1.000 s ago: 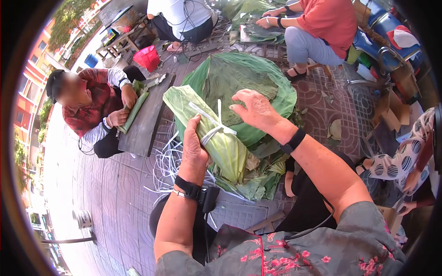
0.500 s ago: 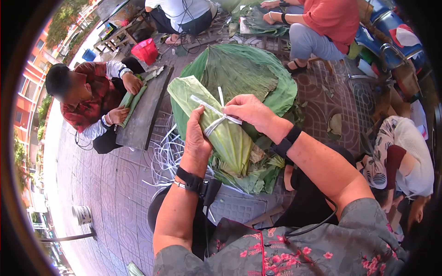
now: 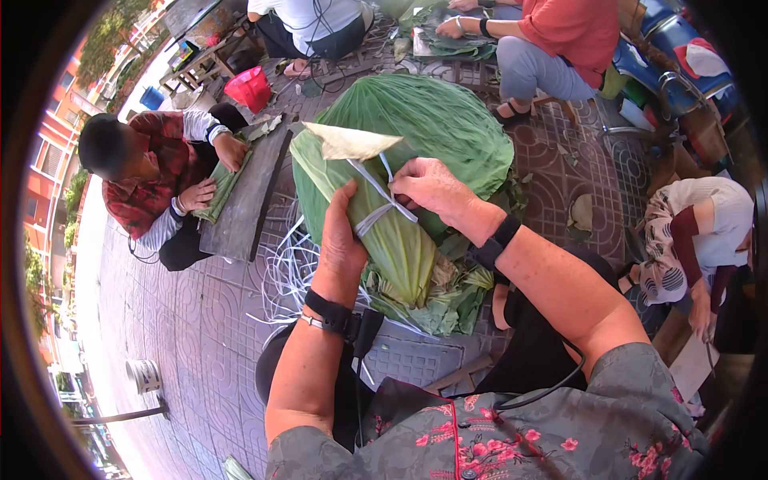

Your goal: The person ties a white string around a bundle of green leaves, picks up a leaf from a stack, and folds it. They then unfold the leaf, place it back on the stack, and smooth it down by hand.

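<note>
Head view, and the scene is busy: four other people, one with a dark red patterned top at left, one in white and one in red up top, one more in white bent over at right. Next in size, one heap of broad green leaves sits mid-scene, with one dark board to its left. And there's one long leaf bundle, tilted in front of the heap, one pale flap at its upper end! Two buckets, one red, one white. Now the two hands: the left hand wraps the bundle's side; the right hand, fingers drawn narrow, pinches the one white strip knotted round it. Two dark wristbands, one per wrist.
</note>
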{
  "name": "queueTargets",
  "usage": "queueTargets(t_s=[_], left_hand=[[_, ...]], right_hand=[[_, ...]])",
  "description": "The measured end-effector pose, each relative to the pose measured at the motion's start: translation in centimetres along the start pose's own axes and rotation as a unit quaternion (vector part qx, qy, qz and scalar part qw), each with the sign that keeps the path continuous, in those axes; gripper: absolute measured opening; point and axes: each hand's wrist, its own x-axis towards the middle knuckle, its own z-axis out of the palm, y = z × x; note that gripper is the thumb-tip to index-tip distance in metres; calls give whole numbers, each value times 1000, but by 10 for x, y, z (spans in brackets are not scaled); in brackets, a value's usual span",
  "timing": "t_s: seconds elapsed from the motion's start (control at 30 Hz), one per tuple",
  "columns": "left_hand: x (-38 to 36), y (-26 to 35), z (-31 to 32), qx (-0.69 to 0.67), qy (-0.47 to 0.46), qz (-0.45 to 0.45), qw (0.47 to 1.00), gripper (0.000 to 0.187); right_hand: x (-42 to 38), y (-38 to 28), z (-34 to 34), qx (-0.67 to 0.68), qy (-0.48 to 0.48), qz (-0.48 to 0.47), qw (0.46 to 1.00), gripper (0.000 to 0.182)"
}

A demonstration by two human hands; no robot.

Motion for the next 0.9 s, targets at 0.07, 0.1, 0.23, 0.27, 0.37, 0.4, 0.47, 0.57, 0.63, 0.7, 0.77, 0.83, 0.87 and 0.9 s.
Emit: queueTargets(t_s=[0.07, 0.1, 0.23, 0.27, 0.37, 0.4, 0.47, 0.57, 0.63, 0.7, 0.77, 0.83, 0.87, 0.9], left_hand=[[2, -1, 1, -26, 13, -1, 1000, 40], [2, -2, 3, -40, 19, -2, 999, 40], [-4, 1, 11, -55, 14, -26, 998, 38], [-5, 1, 12, -48, 20, -21, 998, 38], [1, -1, 4, -36, 33, -13, 999, 37], [3, -1, 2, -34, 36, -11, 999, 37], [6, -3, -2, -36, 29, -20, 999, 37], [4, -3, 1, -23, 25, -18, 999, 38], [4, -3, 1, -15, 20, -16, 1000, 39], [7, -4, -1, -13, 13, -19, 1000, 39], [5, -4, 0, -7, 15, -16, 1000, 39], [5, -4, 1, -8, 18, -14, 1000, 38], [7, -5, -1, -12, 20, -12, 1000, 38], [8, -5, -2, -16, 21, -11, 1000, 37]], right_hand=[[2, 3, -1, -14, 11, -15, 1000, 20], [2, 4, -2, -13, 12, -12, 1000, 23], [1, -1, -2, -15, 5, 3, 1000, 30], [0, -3, -2, -16, 0, 7, 1000, 31], [4, 1, -1, -83, -10, -27, 996, 30], [4, 1, 0, -110, -10, -33, 993, 31], [4, 2, -1, -163, -10, -43, 986, 32], [4, 1, -2, -161, 1, -18, 987, 28], [5, 3, -3, -55, 3, 13, 998, 26], [5, 2, -3, -27, 12, 21, 999, 24], [4, 0, -3, -76, 31, 7, 997, 22], [4, 2, 0, -183, 82, -109, 974, 22], [4, 4, 1, -236, 106, -167, 952, 22], [-1, -2, 3, -270, 99, -179, 941, 22]])
